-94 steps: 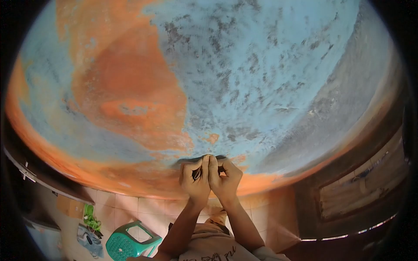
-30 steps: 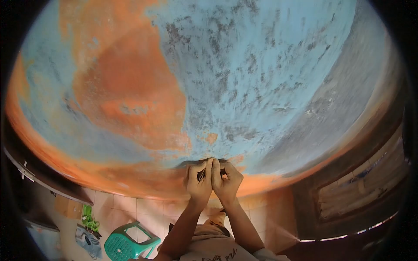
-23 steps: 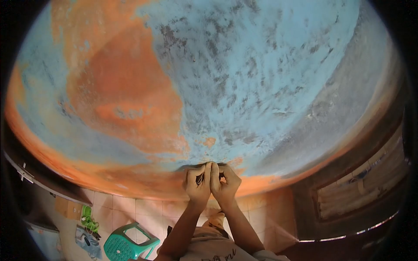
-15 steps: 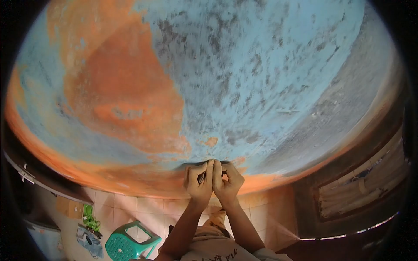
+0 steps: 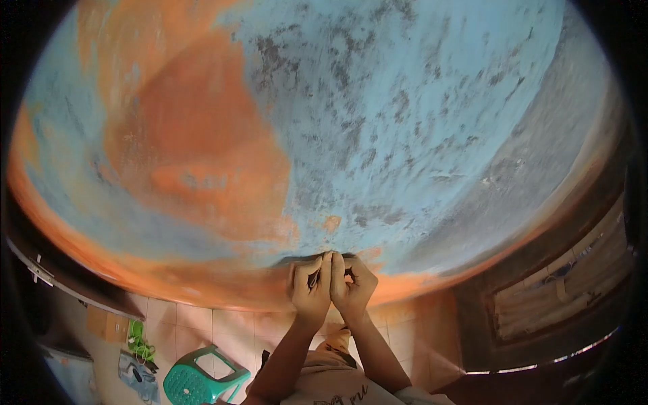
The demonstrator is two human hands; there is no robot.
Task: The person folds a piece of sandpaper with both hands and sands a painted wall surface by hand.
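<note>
Side by side in front of the orange and blue painted wall (image 5: 405, 135), my left hand (image 5: 312, 287) and my right hand (image 5: 354, 287) meet at the thumbs and fingertips. Both are closed, with the fingers curled in a pinch. Something thin, perhaps a strand, shows in the gap of my left hand, too small to name. Whatever my right hand may hold is hidden between its fingers. Dark shadows of the hands fall on the wall just behind them, below a small orange patch (image 5: 331, 223).
A green plastic stool (image 5: 192, 381) stands on the tiled floor (image 5: 229, 322) at the lower left. Beyond it are a cardboard box (image 5: 108, 325), a bright green item (image 5: 140, 341) and a bluish cloth (image 5: 138, 378). A framed window with a curtain (image 5: 560, 290) is at the right.
The view shifts slightly. My hands sit a little lower and farther right in view than in the earliest frame, still pressed together in the same closed pose.
</note>
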